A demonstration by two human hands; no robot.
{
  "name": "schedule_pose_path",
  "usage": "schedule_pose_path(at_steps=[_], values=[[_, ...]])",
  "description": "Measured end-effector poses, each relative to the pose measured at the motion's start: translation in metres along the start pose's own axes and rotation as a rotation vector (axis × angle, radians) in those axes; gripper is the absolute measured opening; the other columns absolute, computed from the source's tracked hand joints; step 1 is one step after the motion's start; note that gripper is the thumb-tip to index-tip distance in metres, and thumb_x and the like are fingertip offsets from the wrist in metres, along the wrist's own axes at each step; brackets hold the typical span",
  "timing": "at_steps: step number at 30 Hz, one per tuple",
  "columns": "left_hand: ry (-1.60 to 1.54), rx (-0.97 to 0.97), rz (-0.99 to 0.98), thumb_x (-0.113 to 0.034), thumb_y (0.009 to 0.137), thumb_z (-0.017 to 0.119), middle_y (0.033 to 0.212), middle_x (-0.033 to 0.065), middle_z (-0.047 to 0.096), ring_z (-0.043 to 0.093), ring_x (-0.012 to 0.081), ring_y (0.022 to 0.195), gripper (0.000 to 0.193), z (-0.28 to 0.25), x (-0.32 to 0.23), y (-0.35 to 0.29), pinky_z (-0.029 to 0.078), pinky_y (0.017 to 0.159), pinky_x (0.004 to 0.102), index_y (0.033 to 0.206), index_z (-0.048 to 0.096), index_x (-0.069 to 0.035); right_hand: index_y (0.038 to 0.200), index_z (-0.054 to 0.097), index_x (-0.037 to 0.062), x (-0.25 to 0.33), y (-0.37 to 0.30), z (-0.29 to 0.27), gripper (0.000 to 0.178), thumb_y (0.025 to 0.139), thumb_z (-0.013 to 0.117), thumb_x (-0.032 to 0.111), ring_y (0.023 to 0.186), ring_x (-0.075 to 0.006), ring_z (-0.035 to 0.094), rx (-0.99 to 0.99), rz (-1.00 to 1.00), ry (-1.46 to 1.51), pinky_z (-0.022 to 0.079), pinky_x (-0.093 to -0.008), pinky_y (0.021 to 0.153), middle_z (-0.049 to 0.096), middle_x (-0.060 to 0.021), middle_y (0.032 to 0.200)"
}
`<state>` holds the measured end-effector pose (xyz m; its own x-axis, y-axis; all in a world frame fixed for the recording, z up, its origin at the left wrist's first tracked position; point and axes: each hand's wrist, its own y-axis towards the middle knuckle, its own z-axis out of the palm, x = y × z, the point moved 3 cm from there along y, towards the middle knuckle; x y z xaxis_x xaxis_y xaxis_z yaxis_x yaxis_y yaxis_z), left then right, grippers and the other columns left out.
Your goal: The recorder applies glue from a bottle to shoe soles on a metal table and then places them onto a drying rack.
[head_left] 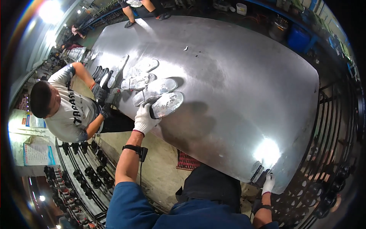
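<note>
My left hand (145, 119), in a white knit glove, is closed on the heel end of a silver shoe-shaped metal form (167, 104) on the metal table (228, 87). Several similar silver forms (156, 88) lie beside it in a row toward the far left. At the table's near right corner, my right hand (268, 184), also white-gloved, has its fingers on a dark flat piece (262, 178). A thin dark strip (256, 172) lies just left of that piece. What the dark piece is, I cannot make out.
A co-worker (72, 103) in dark gloves stands at the table's left side, by dark shoe-shaped pieces (100, 74). Another person (143, 7) is at the far edge. Racks with dark parts stand at lower left (89, 171) and right (328, 152). A blue barrel (299, 38) stands far right.
</note>
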<state>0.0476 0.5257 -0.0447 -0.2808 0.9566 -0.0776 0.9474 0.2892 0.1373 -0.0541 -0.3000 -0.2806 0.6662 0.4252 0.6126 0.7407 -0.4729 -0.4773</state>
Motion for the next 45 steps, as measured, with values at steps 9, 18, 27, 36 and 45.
schedule_pose_path(at_steps=[9,18,27,36,45], values=[[0.032,0.120,-0.271,-0.035,0.073,0.087,0.109,0.0228,0.074,0.072,0.0458,0.103,0.057,0.004,-0.036,-0.022,0.059,0.092,0.0547,0.115,0.066,-0.003,0.131,0.066,-0.0070,0.042,-0.011,-0.006,0.042,0.101,0.068,0.023,0.111,-0.0352,0.070,0.018,0.024,-0.033,0.052,-0.0453,0.101,0.074,-0.0248,0.118],[-0.151,0.133,-0.502,-0.066,0.076,0.088,0.111,0.0252,0.078,0.078,0.0404,0.106,0.077,-0.001,-0.181,-0.104,0.061,0.093,0.0486,0.111,0.073,0.001,0.163,0.044,0.0015,0.276,-0.167,0.155,0.064,0.107,0.070,0.016,0.139,-0.0242,0.059,0.936,-0.368,0.443,0.051,-0.0387,0.112,0.059,-0.0163,0.155],[-0.862,0.353,-0.418,-0.041,0.075,0.093,0.148,0.0260,0.063,0.065,0.0383,0.135,0.114,0.012,-0.175,-0.165,0.053,0.116,0.0444,0.165,0.040,0.002,0.133,0.071,-0.0027,0.368,-0.241,0.275,0.038,0.101,0.082,0.015,0.100,-0.0212,0.076,0.923,0.176,0.752,0.062,-0.0382,0.091,0.078,-0.0091,0.118],[-1.076,0.229,-0.311,-0.028,0.074,0.096,0.161,0.0272,0.050,0.058,0.0416,0.144,0.119,0.039,-0.200,-0.190,0.053,0.116,0.0463,0.173,0.031,-0.009,0.141,0.060,0.0032,0.326,-0.200,0.254,0.035,0.108,0.069,0.012,0.123,-0.0236,0.070,0.888,0.158,0.956,0.057,-0.0416,0.109,0.071,-0.0089,0.132],[-0.945,0.207,-0.080,-0.027,0.084,0.089,0.136,0.0219,0.065,0.067,0.0382,0.124,0.071,0.032,-0.189,-0.181,0.059,0.103,0.0451,0.150,0.066,-0.016,0.144,0.058,0.0022,0.323,-0.214,0.259,0.037,0.108,0.068,0.009,0.121,-0.0239,0.069,0.866,0.160,0.974,0.057,-0.0426,0.107,0.069,-0.0112,0.133]])
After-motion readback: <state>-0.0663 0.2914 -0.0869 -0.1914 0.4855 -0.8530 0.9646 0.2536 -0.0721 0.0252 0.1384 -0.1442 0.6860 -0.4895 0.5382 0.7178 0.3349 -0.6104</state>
